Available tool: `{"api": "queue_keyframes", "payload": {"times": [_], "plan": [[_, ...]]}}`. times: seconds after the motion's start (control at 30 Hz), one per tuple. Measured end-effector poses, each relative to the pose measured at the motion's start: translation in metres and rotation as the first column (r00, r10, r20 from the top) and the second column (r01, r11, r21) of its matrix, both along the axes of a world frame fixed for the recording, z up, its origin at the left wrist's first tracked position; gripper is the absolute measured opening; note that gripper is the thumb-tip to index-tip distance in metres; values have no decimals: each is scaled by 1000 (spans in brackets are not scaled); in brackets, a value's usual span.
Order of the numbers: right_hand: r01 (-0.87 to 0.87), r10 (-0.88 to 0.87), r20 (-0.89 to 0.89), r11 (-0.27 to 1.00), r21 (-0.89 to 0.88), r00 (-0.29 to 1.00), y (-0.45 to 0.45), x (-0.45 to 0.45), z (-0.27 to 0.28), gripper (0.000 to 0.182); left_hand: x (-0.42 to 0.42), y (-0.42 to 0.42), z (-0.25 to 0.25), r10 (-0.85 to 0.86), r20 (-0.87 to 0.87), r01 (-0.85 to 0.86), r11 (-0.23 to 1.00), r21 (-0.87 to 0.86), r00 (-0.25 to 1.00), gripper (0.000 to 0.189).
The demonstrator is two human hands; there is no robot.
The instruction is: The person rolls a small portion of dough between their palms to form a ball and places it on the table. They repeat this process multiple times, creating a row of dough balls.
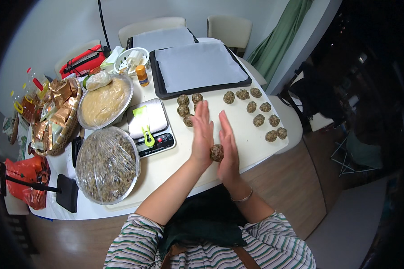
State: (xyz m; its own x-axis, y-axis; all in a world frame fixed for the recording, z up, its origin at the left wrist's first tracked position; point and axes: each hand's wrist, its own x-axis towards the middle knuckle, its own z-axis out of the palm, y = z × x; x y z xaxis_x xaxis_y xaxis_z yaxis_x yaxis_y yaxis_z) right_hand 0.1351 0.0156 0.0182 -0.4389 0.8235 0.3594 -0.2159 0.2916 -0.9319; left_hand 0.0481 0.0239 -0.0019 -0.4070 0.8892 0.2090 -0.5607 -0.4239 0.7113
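Observation:
Between my upright palms, near their heels, sits a round ball of dark, speckled filling [217,153]. My left hand [202,134] presses it from the left and my right hand [228,151] from the right, fingers extended. Several similar balls lie beyond my left hand, partly hidden by it, such as one filling ball [182,100]. Others are spread on the cream mat to the right, among them another ball [258,120]. On the left, a bowl of speckled filling [106,166] is covered in plastic film. Behind it stands a bowl of pale dough [104,101].
A digital kitchen scale [166,134] bears a green-handled scraper [148,134]. Farther back are a paper-lined baking tray [202,67], a second tray [165,37], an orange-capped bottle [142,75] and a white plastic basket [132,60]. A wicker basket [62,144] of packets stands left.

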Motion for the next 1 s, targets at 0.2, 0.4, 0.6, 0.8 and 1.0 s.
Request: {"api": "queue_keyframes", "payload": {"times": [0.2,0.4,0.6,0.8,1.0], "plan": [[177,-183,-52,979,-101,982,38,-12,42,57,24,-7,-2,-120,6,120,991,-63,993,70],[126,-127,87,992,25,988,35,0,-10,55,12,-6,5,-59,-52,56,997,-55,997,71],[130,-130,15,992,6,991,5,-6,18,54,17,-6,-6,-106,26,107,993,-59,994,71],[248,-256,58,962,112,965,54,-4,7,53,20,-4,-5,-199,180,211,976,-51,963,72],[113,-186,189,932,344,964,-4,1,-19,52,1,4,-3,-40,158,51,997,-66,987,72]]}}
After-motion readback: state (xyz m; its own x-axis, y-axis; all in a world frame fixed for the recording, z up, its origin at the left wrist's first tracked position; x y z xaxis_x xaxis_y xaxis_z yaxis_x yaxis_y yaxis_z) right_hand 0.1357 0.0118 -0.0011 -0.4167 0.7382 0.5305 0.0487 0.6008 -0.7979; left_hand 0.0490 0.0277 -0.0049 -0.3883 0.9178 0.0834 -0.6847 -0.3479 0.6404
